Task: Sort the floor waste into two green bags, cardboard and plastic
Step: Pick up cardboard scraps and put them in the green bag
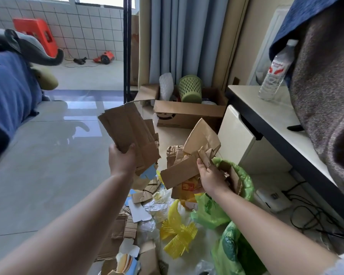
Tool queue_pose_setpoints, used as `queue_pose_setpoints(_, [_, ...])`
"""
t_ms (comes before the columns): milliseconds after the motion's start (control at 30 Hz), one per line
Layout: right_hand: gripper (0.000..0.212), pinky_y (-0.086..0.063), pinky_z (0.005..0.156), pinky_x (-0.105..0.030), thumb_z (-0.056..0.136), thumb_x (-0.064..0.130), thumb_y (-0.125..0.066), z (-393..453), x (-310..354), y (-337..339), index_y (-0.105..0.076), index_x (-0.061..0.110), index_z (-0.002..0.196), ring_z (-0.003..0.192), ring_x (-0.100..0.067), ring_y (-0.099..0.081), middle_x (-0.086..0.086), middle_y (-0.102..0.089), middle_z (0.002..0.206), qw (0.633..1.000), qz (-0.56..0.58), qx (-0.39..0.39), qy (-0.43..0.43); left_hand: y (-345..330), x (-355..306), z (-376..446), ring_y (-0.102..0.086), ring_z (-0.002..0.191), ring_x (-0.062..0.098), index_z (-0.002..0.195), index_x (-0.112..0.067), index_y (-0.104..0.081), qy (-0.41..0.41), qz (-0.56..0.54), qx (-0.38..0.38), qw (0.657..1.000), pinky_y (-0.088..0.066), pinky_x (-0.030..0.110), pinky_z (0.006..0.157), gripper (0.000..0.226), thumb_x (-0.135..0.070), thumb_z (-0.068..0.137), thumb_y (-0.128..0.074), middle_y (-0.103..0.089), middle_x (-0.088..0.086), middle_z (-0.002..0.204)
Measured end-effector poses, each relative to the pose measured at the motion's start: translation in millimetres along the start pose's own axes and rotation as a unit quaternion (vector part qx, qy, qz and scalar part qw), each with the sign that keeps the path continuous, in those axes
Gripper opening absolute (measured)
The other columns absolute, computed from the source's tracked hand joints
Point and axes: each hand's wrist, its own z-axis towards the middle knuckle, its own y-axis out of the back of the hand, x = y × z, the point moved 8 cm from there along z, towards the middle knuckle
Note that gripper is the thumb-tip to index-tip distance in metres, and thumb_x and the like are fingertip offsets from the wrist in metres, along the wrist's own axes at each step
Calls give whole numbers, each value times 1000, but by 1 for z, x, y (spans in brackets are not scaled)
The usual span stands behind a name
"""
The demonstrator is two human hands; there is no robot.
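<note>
I have torn cardboard (pixel 127 133) clamped in my left hand (pixel 121 159) and more scraps (pixel 199 153) pinched by my right hand (pixel 213 177) fingers just above the green bag (pixel 244 175), whose floppy mouth could let loose pieces spill onto the floor (pixel 48 165).

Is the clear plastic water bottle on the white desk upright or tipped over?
Upright. The clear plastic water bottle stands on its base on the white desk, its white cap at the top.

Btm green bag (pixel 232 253) cut off by frame edge.
</note>
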Motion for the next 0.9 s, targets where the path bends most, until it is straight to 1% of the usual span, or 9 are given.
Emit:
queue_pose_setpoints(100, [42, -37, 88, -28, 101, 39, -28, -1, 1, -7, -41, 27, 139, 124, -29, -48, -6, -52, 137, 999, -33, 3, 5, 11, 2, 0, -58, 95, 28, 115, -7, -49, 2, 0, -3, 1000, -50, 40, 84, 30, -16, 88, -56, -59, 8, 105])
queue_pose_setpoints(233, [44, -38, 94, -26, 101, 40, -27, 0, 8, -11, -33, 30, 143, 128, -26, -46, -1, -46, 144, 1000, -13, -14, 11, 22, 10, -3, -58, 96, 28, 117, -6, -49, 13, 2, 0, 1000, -49, 37, 82, 30, -16, 89, -55, -60, 9, 107])
queue_pose_setpoints(367, [45, -30, 83, -21, 101, 39, -28, -1, 15, -9, -32, 28, 144, 128, -26, -45, -3, -47, 142, 999, -1, -48, -6, 36, 19, -3, -58, 96, 28, 115, -8, -49, 21, 2, -1, 1000, -50, 39, 86, 28, -16, 89, -56, -60, 7, 105])
queue_pose_setpoints(500, [42, -31, 72, -24, 98, 46, -30, -1, 14, -15, -52, 21, 123, 97, -26, -55, -1, -61, 100, 997, -20, -49, -51, 50, 19, 0, -57, 94, 28, 116, -7, -48, 24, -5, -10, 1000, -46, 36, 80, 29, -15, 89, -56, -57, 7, 104])
queue_pose_setpoints(667, [30, -31, 56, -22, 97, 49, -30, 2, 15, -25, -49, 27, 104, 81, -19, -49, 7, -49, 81, 998, 2, -40, -54, 49, 14, 2, -56, 95, 28, 118, -6, -47, 23, -11, 2, 1000, -47, 37, 81, 30, -15, 90, -55, -57, 8, 106])
queue_pose_setpoints(733, [40, -38, 69, -22, 98, 49, -31, 2, 19, -18, -56, 20, 108, 94, -25, -55, 0, -56, 93, 997, 11, -49, -61, 40, 14, 3, -57, 96, 29, 116, -7, -49, 22, -4, 10, 1000, -49, 41, 86, 29, -16, 90, -56, -58, 8, 106])
queue_pose_setpoints(800, [52, -49, 87, -36, 96, 51, -30, 8, 20, 0, -61, 10, 104, 95, -29, -58, -7, -61, 90, 995, 24, -64, -74, 23, 14, 1, -57, 96, 30, 114, -7, -50, 18, 4, 25, 1000, -50, 41, 85, 27, -16, 89, -56, -58, 9, 104])
queue_pose_setpoints(833, [56, -48, 93, -43, 96, 52, -30, 12, 19, 14, -61, 8, 107, 96, -30, -58, -9, -62, 93, 994, 21, -74, -81, 12, 13, -1, -57, 95, 29, 114, -6, -50, 16, 8, 36, 999, -49, 39, 82, 28, -17, 89, -56, -59, 10, 105])
queue_pose_setpoints(900, [58, -43, 98, -38, 97, 51, -27, 21, 15, 50, -57, 7, 121, 108, -30, -55, -12, -62, 113, 992, -14, -102, -78, -17, 13, -8, -56, 93, 27, 114, -6, -50, 13, 6, 63, 998, -46, 34, 78, 27, -16, 89, -56, -58, 9, 104])
